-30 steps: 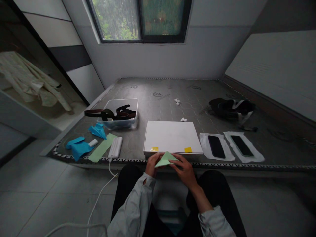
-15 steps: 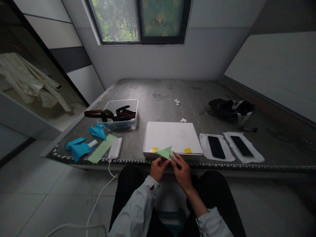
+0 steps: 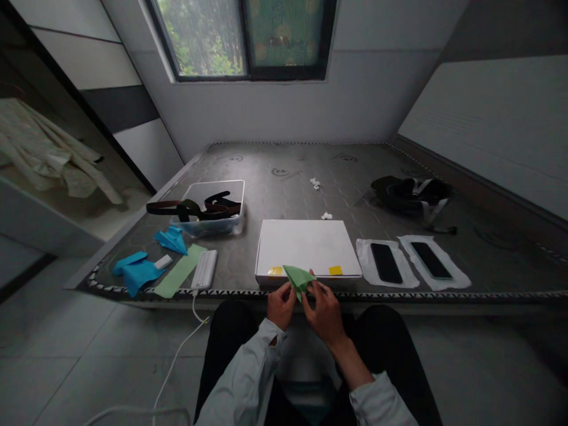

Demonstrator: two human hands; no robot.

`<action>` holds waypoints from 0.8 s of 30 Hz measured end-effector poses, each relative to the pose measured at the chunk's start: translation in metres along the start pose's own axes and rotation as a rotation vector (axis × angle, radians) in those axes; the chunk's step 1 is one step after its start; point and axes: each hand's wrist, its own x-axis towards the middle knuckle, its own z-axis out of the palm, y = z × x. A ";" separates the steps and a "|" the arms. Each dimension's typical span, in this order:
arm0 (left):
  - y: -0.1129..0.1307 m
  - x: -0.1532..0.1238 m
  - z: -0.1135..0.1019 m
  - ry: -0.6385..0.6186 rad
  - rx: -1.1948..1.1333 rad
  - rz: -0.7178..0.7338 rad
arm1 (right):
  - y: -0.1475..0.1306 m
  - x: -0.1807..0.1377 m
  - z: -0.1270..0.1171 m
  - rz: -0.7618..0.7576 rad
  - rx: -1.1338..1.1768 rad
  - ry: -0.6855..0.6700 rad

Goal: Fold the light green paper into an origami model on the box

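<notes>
A folded piece of green paper is held between my two hands, just in front of the white box. My left hand pinches its left side. On the right side, my right hand grips the paper with thumb and fingers. The paper is tilted, with a pointed corner at the upper left; part of it is hidden by my fingers. Yellow tape pieces stick to the box's front edge.
Left of the box lie a white power bank with a cable, a green paper strip, blue folded paper and a clear bin with belts. To the right are two phones on white wrapping and a black cap.
The green paper has been turned in my hands: its point faced upper right and lay flatter, and now it tips to the upper left. The camera view has shifted slightly.
</notes>
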 end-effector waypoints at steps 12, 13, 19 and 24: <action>-0.001 -0.005 -0.003 0.195 0.293 0.042 | -0.003 -0.002 0.005 0.014 -0.079 0.187; -0.001 -0.005 -0.003 0.196 0.304 0.050 | -0.002 -0.002 0.005 -0.013 -0.111 0.197; -0.003 -0.010 0.002 0.101 0.331 0.192 | -0.004 -0.002 0.007 -0.091 -0.190 0.089; -0.009 -0.010 0.005 0.109 0.414 0.362 | -0.005 -0.001 0.007 -0.147 -0.119 0.027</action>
